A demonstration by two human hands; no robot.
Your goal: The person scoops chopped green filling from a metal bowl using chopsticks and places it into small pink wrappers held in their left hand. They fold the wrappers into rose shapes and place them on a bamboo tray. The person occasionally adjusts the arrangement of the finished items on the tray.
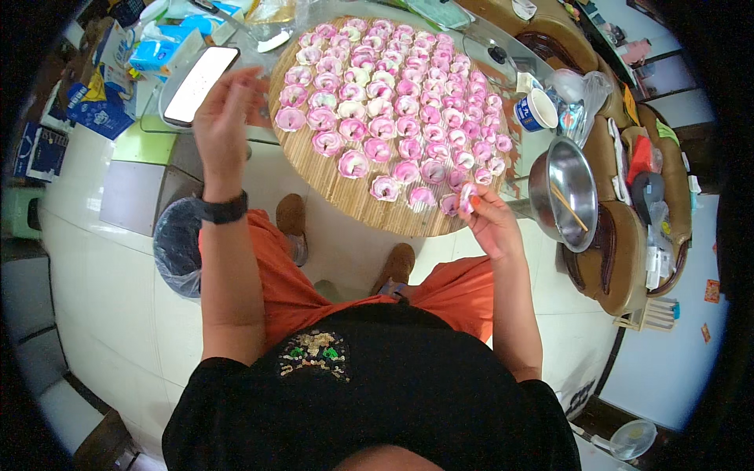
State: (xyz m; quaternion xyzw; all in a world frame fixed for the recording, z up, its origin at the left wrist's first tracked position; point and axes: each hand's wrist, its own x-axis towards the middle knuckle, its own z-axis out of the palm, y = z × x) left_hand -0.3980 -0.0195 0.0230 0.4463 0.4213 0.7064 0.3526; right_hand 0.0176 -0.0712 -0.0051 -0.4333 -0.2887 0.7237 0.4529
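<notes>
My right hand (492,224) pinches a pink-and-white dumpling (468,198) at the near right edge of a round bamboo-slat board (330,182). Rows of similar ring-folded dumplings (380,128) cover much of that board, many with a dark spot at the centre. Blurred, my left hand (227,120) is raised at the board's left side, fingers extended and nothing visible in them. Just beyond it, a phone (201,85) with a bright screen leans over a pale bowl, partly overlapped by the hand in this view.
On the right stand a steel basin (565,194) with chopsticks (568,206), a paper tub (537,110) and a glass lid (489,56). A knife (235,23) and tissue packs (165,50) lie at the back left. A lined bin (179,247) stands below my left arm.
</notes>
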